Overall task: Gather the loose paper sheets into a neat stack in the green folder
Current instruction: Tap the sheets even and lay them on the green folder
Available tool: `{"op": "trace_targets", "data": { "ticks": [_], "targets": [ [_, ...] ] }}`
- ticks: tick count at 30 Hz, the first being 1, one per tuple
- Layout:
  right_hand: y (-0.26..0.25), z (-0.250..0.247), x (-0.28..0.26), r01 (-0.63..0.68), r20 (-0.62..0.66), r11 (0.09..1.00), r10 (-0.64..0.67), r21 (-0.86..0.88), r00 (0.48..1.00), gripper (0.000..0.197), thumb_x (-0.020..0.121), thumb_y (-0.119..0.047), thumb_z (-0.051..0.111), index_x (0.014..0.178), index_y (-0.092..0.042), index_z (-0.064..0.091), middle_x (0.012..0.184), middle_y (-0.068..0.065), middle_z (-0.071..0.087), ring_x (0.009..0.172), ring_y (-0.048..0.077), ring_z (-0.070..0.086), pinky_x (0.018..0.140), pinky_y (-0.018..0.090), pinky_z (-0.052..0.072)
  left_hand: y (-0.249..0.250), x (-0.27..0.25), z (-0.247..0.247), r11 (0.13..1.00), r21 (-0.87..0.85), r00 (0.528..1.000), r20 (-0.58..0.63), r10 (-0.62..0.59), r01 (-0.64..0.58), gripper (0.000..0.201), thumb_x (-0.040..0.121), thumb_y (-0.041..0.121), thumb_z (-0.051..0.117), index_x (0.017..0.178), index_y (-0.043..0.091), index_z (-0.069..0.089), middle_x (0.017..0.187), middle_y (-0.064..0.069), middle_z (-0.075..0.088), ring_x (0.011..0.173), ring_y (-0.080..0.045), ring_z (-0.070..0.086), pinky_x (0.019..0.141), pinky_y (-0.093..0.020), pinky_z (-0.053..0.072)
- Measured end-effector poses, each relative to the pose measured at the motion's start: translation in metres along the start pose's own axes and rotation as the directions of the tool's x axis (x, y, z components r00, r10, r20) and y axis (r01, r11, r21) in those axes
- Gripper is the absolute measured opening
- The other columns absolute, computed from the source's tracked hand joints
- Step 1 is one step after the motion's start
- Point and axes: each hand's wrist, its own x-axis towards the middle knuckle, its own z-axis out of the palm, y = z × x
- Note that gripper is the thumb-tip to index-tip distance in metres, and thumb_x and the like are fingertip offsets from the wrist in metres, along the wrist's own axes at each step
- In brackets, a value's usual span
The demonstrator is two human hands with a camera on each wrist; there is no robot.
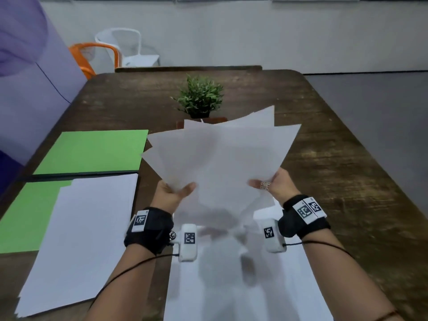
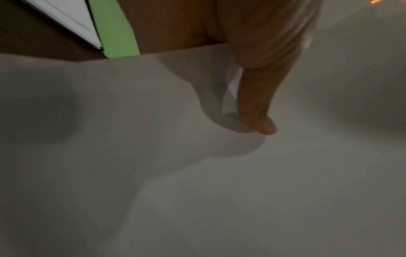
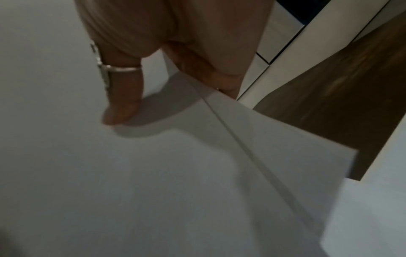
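Both grips pinch fanned sheets [image 1: 220, 156] above the table [image 1: 324, 158]: left hand [image 1: 172, 192] near-left edge, right hand [image 1: 276, 185] near-right. Green folder [image 1: 92, 151] open at left.

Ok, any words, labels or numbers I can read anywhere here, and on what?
No readable text anywhere.
Square black-and-white coded markers on the black wristbands and white wrist cameras: patterns only, no letters or digits.
Fanned white paper sheets held in both hands: they look blank.
Open green folder and the white stack in it: no print visible.
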Motion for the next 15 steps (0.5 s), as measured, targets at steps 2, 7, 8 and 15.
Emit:
{"op": "trace_targets", "data": {
  "ticks": [2, 7, 8, 15],
  "targets": [
    [-0.008, 0.004, -0.007, 0.036, -0.047, 0.999, -0.036, 0.011, 0.998, 0.047, 0.065, 0.006, 0.077, 0.109, -0.002, 0.062, 0.097, 0.001, 0.07, 0.083, 0.002, 0.068, 0.076, 0.018, 0.054, 0.016, -0.008, 0.009, 0.996, 0.013, 0.996, 0.001, 0.086, -0.086, 0.023, 0.071, -0.001, 0.075, 0.085, 0.015, 0.066, 0.074, 0.013, 0.072, 0.072, -0.002, 0.067, 0.077, -0.02, 0.053],
    [-0.026, 0.003, -0.02, 0.129, -0.091, 0.983, -0.118, 0.128, 0.989, 0.065, 0.065, 0.014, 0.074, 0.119, -0.011, 0.047, 0.114, 0.01, 0.064, 0.102, 0.019, 0.064, 0.087, 0.035, 0.054, 0.033, -0.015, 0.015, 0.971, -0.011, 0.964, -0.124, 0.236, -0.24, 0.022, 0.072, -0.003, 0.073, 0.068, 0.018, 0.07, 0.066, 0.019, 0.069, 0.065, 0.004, 0.063, 0.07, -0.015, 0.051],
    [-0.03, -0.001, -0.021, 0.122, -0.086, 0.981, -0.11, 0.152, 0.99, 0.066, 0.066, 0.015, 0.073, 0.121, -0.01, 0.046, 0.113, 0.007, 0.065, 0.103, 0.017, 0.064, 0.085, 0.033, 0.054, 0.037, -0.017, 0.015, 0.966, -0.019, 0.959, -0.131, 0.253, -0.257, 0.023, 0.071, -0.004, 0.074, 0.067, 0.019, 0.072, 0.066, 0.018, 0.07, 0.065, 0.003, 0.063, 0.071, -0.016, 0.051],
    [-0.047, 0.002, -0.028, 0.092, -0.086, 0.987, -0.104, -0.13, 0.991, 0.017, 0.074, -0.018, 0.076, 0.061, -0.017, 0.066, 0.079, 0.003, 0.073, 0.079, 0.023, 0.07, 0.077, 0.036, 0.056, 0.064, -0.027, 0.022, 0.937, 0.059, 0.934, -0.085, 0.347, -0.343, 0.013, 0.077, 0.006, 0.071, 0.087, 0.011, 0.065, 0.08, 0.001, 0.07, 0.064, 0.004, 0.064, 0.063, -0.013, 0.051]
  ]
}}
